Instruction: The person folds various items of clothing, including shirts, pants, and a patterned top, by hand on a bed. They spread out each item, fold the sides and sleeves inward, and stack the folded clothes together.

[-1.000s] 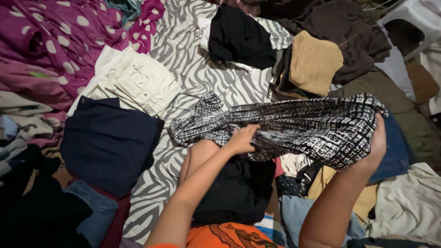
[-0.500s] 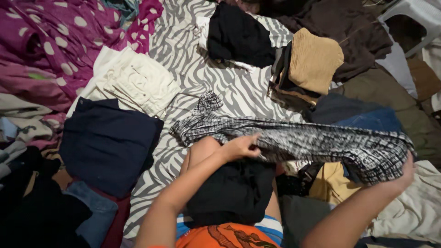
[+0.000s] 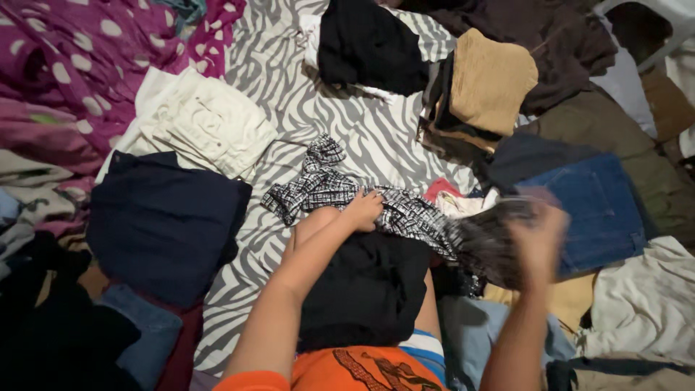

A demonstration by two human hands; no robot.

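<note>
Two bare hands work one black-and-white checked garment (image 3: pixel 340 190) on a bed covered by a zebra-striped sheet (image 3: pixel 362 137). Left hand (image 3: pixel 362 210): fingers (image 3: pixel 371 197) bent down and pressing the garment's bunched middle, just above the person's knee. Right hand (image 3: pixel 537 235): motion-blurred, raised beside the garment's far end, which is smeared against it; whether these fingers are closed on the cloth cannot be told. Beyond the left fingers, on the sheet: a folded cream garment (image 3: pixel 206 123) and a folded navy garment (image 3: pixel 163 221) side by side. Beyond the right fingers: blue jeans (image 3: pixel 597 203), a tan folded top (image 3: pixel 492 83) and a black folded piece (image 3: pixel 369 47). Beneath both wrists: black cloth (image 3: pixel 365 289) over the lap.
</note>
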